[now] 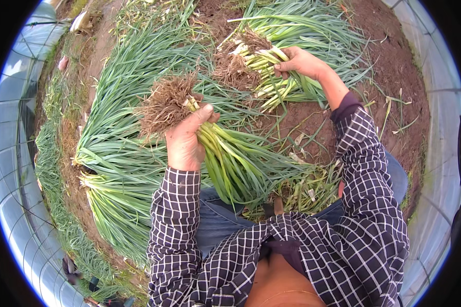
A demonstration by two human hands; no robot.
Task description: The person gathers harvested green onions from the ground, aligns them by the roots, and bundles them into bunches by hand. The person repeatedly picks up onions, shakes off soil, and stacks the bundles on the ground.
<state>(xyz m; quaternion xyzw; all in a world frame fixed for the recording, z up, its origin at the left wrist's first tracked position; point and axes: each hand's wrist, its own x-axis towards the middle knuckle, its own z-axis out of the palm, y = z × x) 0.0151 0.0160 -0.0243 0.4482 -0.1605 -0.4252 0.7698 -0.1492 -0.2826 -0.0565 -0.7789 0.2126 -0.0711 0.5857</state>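
Note:
My left hand [192, 128] is closed around the pale stems of a bunch of leafy green plants [230, 161], maybe Chinese chives or leeks. Its tangled brown roots [167, 101] stick out above the fist, and the long leaves hang down to the right over my lap. Up and to the right, my right hand [296, 65] grips a few whitish-green stems [267, 59] between thumb and fingers, at the root end of a pile of the same plants [311, 28] on the soil. Part of that grip is hidden by the fingers.
Long-leaved bunches [123, 88] lie on the ground at the left, with tied-looking bundles [115, 203] below them. Cut leaf scraps [311, 188] lie before my knees on brown soil [311, 122]. Curved plastic sheeting [13, 153] runs along both sides. Dark items [71, 268] sit at the lower left.

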